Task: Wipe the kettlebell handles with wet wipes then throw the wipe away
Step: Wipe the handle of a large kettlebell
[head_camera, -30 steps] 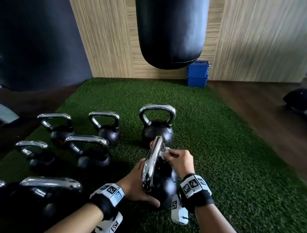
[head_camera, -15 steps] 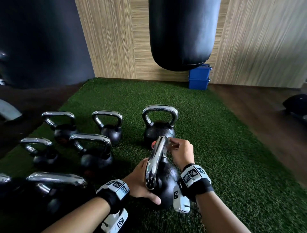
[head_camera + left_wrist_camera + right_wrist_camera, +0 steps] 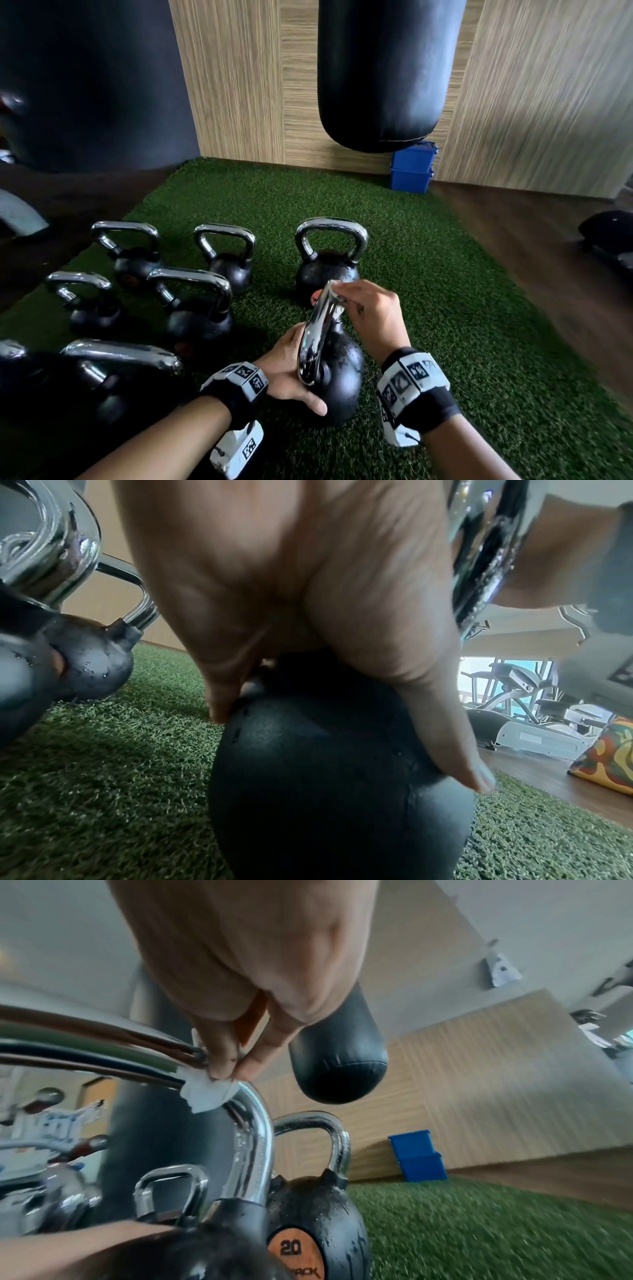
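Observation:
A black kettlebell (image 3: 337, 373) with a chrome handle (image 3: 317, 337) stands on the green turf right in front of me. My left hand (image 3: 291, 373) is wrapped around its round body (image 3: 329, 791), thumb and fingers on either side. My right hand (image 3: 371, 310) pinches a small white wet wipe (image 3: 209, 1093) against the far top bend of the chrome handle (image 3: 253, 1139). In the head view only a sliver of the wipe (image 3: 337, 303) shows beside the handle.
Several more kettlebells (image 3: 202, 308) stand on the turf to the left, and a 20 kg one (image 3: 327, 270) sits just beyond. A black punching bag (image 3: 387, 68) hangs ahead. Blue bins (image 3: 412, 168) stand by the wood wall. Wood floor lies at the right.
My right hand has slid the wipe a little up and over the far top bend of the handle. My left hand stays on the kettlebell's body.

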